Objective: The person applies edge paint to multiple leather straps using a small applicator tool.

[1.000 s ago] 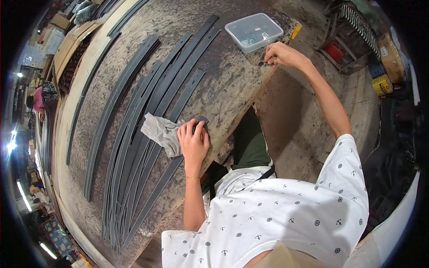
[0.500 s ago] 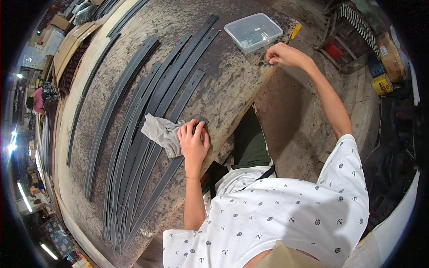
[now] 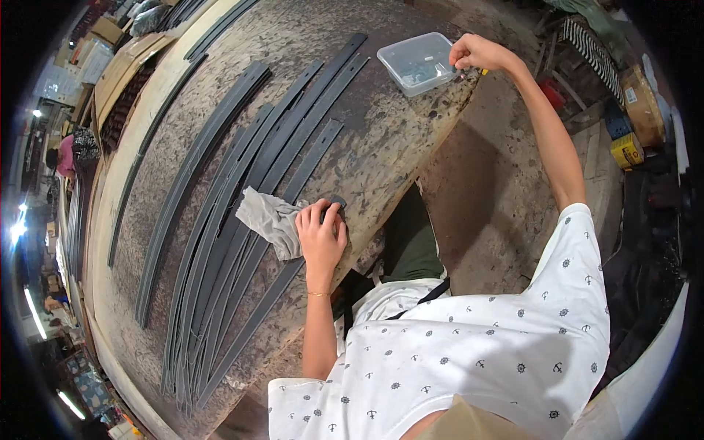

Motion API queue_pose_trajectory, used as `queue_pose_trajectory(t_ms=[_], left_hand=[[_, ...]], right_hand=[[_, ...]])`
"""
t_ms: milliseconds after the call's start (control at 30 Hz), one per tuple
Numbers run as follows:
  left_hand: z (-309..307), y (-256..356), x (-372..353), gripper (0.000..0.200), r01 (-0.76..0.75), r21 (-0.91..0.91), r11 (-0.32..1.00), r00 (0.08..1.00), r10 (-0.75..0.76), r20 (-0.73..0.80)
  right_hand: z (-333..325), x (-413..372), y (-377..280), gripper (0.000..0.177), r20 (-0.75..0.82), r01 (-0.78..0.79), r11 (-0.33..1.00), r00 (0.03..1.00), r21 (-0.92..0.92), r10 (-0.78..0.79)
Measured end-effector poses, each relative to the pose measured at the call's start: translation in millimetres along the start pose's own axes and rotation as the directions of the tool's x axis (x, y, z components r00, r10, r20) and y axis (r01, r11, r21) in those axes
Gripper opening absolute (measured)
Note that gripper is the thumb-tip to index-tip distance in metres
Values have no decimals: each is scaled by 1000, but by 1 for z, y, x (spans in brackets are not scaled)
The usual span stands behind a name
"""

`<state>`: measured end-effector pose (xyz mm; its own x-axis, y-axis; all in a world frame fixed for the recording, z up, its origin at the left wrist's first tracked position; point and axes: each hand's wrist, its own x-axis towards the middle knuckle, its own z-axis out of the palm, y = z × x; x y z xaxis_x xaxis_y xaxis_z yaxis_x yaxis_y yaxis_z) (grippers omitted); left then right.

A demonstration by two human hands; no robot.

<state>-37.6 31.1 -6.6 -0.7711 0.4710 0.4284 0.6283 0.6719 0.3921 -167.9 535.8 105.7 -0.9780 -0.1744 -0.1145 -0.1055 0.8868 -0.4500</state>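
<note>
A dark strap [image 3: 253, 325] lay on the table [image 3: 381, 161], nearer the wearer than the plastic box [image 3: 433, 86] and to the left of it. The left hand [image 3: 320, 238] rested over the strap's near end, its fingers curved and a little apart around a dark piece; whether they gripped it or only pressed down, I could not tell. A crumpled grey cloth [image 3: 270, 224] lay just beside that hand, across some straps, also on the wearer's side of the box. More straps [image 3: 213, 264] fanned out in a long, overlapping group to the left of the box, and a narrower bundle [image 3: 183, 183] lay farther left of it.

The right hand [image 3: 457, 64] was just beside the right rim of the box, thumb and fingertips drawn together; anything between them was too small to tell. Small pieces [image 3: 420, 75], hard to make out, lay inside the box. Off the table, well to the right of the box, stood a brown carton [image 3: 636, 106] with a yellow box [image 3: 627, 150] near it.
</note>
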Motion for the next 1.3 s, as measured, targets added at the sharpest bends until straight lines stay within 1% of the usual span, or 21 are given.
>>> queue_pose_trajectory(t_ms=[33, 267, 333, 433, 567, 667, 733, 767, 800, 833, 867, 933, 967, 1000, 1067, 1133, 1167, 1200, 1233, 1267, 1300], left_hand=[[0, 0, 0, 32, -8, -3, 1000, 1000, 8, -5], [1, -1, -1, 33, -11, -7, 1000, 1000, 11, 0], [0, -1, 0, 33, -11, -11, 1000, 1000, 11, 1], [0, 0, 0, 33, -2, -12, 1000, 1000, 2, -2], [-2, 2, 1, 32, 8, -10, 1000, 1000, -8, 11], [-2, 3, 2, 32, 9, -10, 1000, 1000, -9, 11], [1, 1, 1, 32, 10, -30, 999, 1000, -10, 20], [0, -1, -2, 32, 25, -39, 999, 999, -24, 24], [-4, -1, -5, 32, 70, -12, 997, 997, -70, 21], [-8, 2, -4, 33, 82, -56, 995, 994, -86, -64], [-17, 1, -6, 33, 91, -94, 991, 984, -104, -146], [-44, 0, -9, 34, 112, 102, 988, 991, -104, -79], [-51, -7, -13, 31, 146, 142, 979, 989, -147, -4], [-52, -21, -20, 25, 133, 156, 979, 989, -141, 41], [-57, -46, -29, 18, 170, 43, 984, 983, -172, 56], [-68, -59, -18, 19, 228, 74, 971, 966, -217, -140], [-71, -68, -8, 21, 271, 82, 959, 937, -243, -250], [-76, -77, 2, 23, 313, 87, 946, 895, -263, -361], [-82, -72, 15, 28, 302, 235, 924, 892, -187, -412], [-86, -61, 29, 33, 294, 376, 879, 886, -103, -452], [-86, -49, 30, 42, 215, 342, 915, 914, -65, -401]], right_hand=[[0, 1, 1, 10, 39, -26, 1000, 999, -15, 27], [0, 5, 1, 11, 34, -3, 1000, 999, -19, 4], [-1, 6, -1, 13, 62, 16, 998, 998, -65, -12], [-3, 10, -2, 13, 74, 35, 997, 997, -68, -29], [-7, 12, -5, 13, 73, 21, 996, 997, -87, -15], [-7, 13, 3, 17, 51, 14, 995, 999, -100, -9], [-13, 10, 0, 19, -46, 97, 986, 993, -137, -104], [-17, 4, -5, 19, -146, 124, 987, 979, -105, -139], [-18, -4, -20, 18, -231, 174, 983, 955, -63, -184], [-15, -14, -48, 19, -321, 207, 976, 931, 64, -176], [-5, -28, -79, 19, -397, 238, 951, 907, 198, -145], [30, -48, -138, 18, -401, 237, 955, 904, 179, -149], [57, -52, -166, 18, -296, 268, 923, 937, 275, -183], [95, -52, -191, 18, -192, 280, 888, 956, 365, -223], [166, -47, -223, 19, -64, 398, 852, 914, 341, -401], [225, -44, -235, 24, -197, 473, 846, 879, 245, -434], [234, -45, -237, 24, -190, 481, 840, 876, 252, -444], [239, -45, -239, 25, -222, 447, 859, 890, 250, -399], [243, -43, -242, 26, -255, 417, 875, 899, 247, -357], [245, -41, -245, 26, -253, 433, 868, 892, 243, -374], [246, -40, -246, 25, -237, 380, 882, 917, 279, -321]])
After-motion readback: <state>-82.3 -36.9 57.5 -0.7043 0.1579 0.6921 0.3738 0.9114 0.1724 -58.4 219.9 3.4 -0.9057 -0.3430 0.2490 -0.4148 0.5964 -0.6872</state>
